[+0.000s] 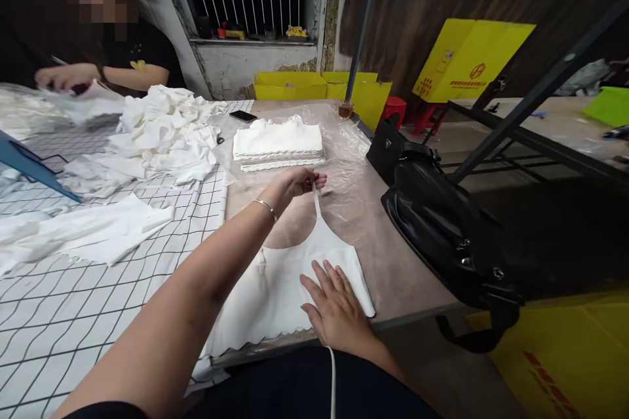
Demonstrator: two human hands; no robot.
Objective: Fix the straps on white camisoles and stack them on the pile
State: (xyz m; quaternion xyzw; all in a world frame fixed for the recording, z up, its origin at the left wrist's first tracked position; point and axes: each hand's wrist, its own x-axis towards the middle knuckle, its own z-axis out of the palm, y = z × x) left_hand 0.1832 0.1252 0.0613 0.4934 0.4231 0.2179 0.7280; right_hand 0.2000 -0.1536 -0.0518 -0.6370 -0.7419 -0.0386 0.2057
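Observation:
A white camisole-style top [280, 281] with thin straps and a scalloped hem lies spread at the table's near edge. My left hand [305, 182] reaches across it, fingers closed on the end of one strap, which is pulled straight away from me. Flat on the right side of the garment rests my right hand [337, 308], fingers spread. Just beyond my left hand is a neat stack of folded white garments [278, 141] on clear plastic sheeting [344, 137].
Loose white garments [162, 124] heap on a checked cloth [196, 236] at left, where another person [132, 65] works. A phone [243, 116] lies behind. Black bags [442, 222] sit along the table's right edge, by a metal post [363, 26]. Yellow boxes [289, 86] stand beyond.

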